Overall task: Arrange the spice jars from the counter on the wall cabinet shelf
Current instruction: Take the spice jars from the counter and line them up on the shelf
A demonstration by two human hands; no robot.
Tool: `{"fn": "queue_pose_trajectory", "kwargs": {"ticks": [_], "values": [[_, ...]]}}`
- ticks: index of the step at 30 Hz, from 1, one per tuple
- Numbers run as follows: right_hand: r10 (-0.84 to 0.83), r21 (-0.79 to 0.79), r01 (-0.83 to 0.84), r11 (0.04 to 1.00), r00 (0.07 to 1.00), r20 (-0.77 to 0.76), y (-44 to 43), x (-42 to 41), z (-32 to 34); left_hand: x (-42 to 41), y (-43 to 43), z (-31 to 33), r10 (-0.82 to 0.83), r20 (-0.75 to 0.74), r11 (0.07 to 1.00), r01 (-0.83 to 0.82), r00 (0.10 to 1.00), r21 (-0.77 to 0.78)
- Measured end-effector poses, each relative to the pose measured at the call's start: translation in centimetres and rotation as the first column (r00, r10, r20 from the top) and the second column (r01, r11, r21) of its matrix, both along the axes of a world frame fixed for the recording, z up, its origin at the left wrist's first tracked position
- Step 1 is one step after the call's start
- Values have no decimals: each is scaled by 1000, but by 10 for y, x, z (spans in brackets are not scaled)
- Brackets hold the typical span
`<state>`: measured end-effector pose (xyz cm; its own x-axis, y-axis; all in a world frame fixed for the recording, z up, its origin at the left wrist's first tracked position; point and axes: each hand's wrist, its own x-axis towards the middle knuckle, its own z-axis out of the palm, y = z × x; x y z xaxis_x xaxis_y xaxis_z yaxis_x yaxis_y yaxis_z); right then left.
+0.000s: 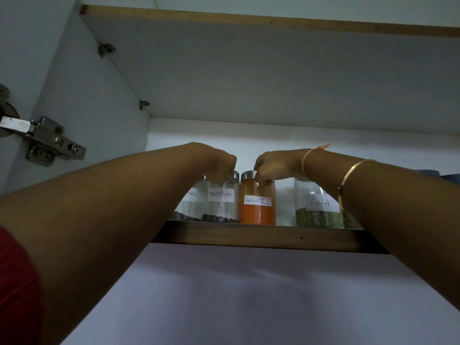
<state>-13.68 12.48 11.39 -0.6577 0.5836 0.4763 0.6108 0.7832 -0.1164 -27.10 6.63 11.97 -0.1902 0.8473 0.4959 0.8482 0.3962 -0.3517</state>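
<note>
Gripping orange chilli jar (257, 202), right hand (271, 165), shelf (261, 236)

Wooden-edged cabinet shelf (286, 236), cloves jar (190, 207), black pepper jar (221, 207), red chilli powder jar (257, 210), fennel jar (317, 210) in a row.

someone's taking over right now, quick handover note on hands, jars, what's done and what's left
Left hand: curled over the top of the Black Pepper jar; whether it actually grips is hidden.
Right hand: fingers on the lid of the Red Chilli Powder jar.
On the shelf, left to right: a jar with a partly hidden label ending "ves", Black Pepper, Red Chilli Powder, then a gap, then Fennel.
Done: four jars stand upright at the shelf's front edge.
Left: release both jars. The counter is out of view, so check it for more.
</note>
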Motion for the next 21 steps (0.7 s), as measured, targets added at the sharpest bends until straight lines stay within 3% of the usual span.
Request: {"fn": "queue_pose_trajectory", "kwargs": {"ticks": [6,12,21], "values": [[4,11,-4,1000,1000,-19,2,0,-2,-2,2,1,16,-12,1000,-17,1000,-8],[25,11,-24,1000,998,-60,-4,7,-10,-3,-3,-2,-29,81,999,26,996,32],[14,163,4,987,994,-107,-21,46,1,36,-17,-11,-181,135,970,154,974,191]]}}
